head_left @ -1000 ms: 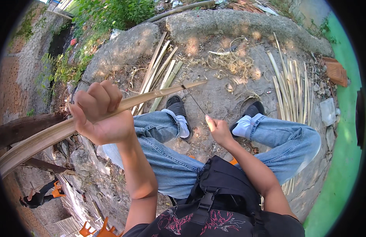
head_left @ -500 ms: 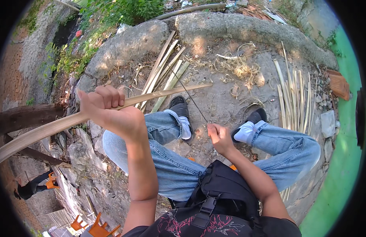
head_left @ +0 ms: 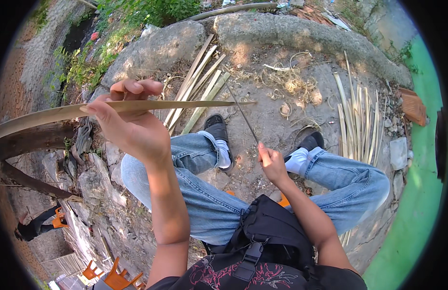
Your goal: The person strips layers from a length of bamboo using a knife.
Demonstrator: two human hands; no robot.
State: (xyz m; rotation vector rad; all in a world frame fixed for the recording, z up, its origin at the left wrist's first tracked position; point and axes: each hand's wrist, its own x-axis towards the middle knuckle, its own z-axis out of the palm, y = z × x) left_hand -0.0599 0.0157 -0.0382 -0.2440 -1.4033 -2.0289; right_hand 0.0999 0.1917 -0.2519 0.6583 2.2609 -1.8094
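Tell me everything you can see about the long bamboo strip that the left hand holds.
The bamboo strip is long, thin, flat and pale tan, like split bamboo. It lies nearly level, curving gently, from the picture's left edge to a narrow tip above the right foot. The left hand grips it near the middle, fingers curled over its top. At its tip a thin dark blade, held by the right hand, appears to meet it.

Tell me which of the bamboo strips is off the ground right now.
The long bamboo strip gripped in the left hand, held level above the knees. The other strips lie in piles on the ground: one ahead, one to the right.
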